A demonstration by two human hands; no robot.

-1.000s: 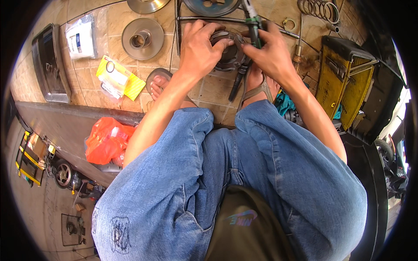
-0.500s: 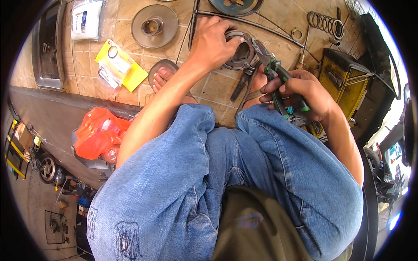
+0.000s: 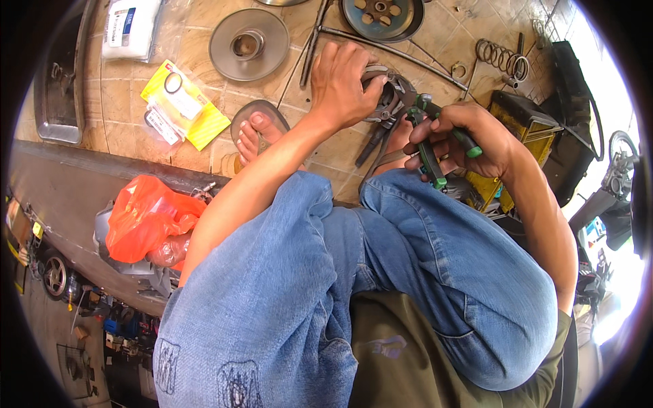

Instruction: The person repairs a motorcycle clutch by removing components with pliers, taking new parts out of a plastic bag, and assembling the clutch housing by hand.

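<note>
My left hand (image 3: 345, 85) is closed round the rim of a round metal clutch shoe assembly (image 3: 386, 107), holding it tilted above the tiled floor. Dark curved shoes show on it, though my fingers cover its left side. In my right hand (image 3: 479, 139) is a pair of pliers (image 3: 426, 153) with black and green handles. The handles are spread apart, with my fingers wrapped about them. The pliers' jaws reach the right edge of the clutch assembly; their tips are hard to make out. A dark-handled tool (image 3: 371, 146) lies just below the assembly, by my foot.
A flanged metal pulley disc (image 3: 221, 51), a clutch bell (image 3: 401, 30) and a T-handle wrench (image 3: 435, 66) lie beyond my hands. At right are a coil spring (image 3: 500, 58) and a yellow toolbox (image 3: 520, 136). Left are a yellow packet (image 3: 211, 126), a red bag (image 3: 146, 221) and a black tray (image 3: 51, 126).
The clutch assembly has turned in my left hand and now shows more edge-on. The pliers' handles have swung slightly, staying at its right edge. The whole view has shifted a little.
</note>
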